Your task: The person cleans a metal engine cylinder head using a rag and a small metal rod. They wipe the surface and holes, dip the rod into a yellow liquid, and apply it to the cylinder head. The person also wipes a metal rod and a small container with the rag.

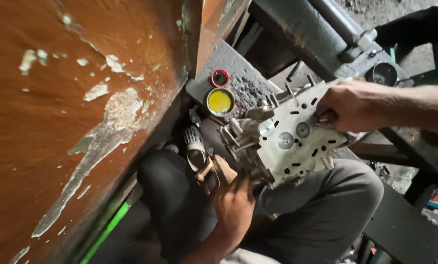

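Right hand (348, 105) gripping cylinder head (297, 139), left hand (234, 203) beneath

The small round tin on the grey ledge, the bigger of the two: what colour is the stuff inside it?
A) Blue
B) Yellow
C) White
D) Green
B: the larger tin shows a yellow filling, just below a smaller red-rimmed tin, on the grey ledge beside the metal engine part that both hands grip.

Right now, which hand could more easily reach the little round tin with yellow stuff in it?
Probably the left hand: it is at the lower end of the grey metal cylinder head, while the right hand grips its far edge.
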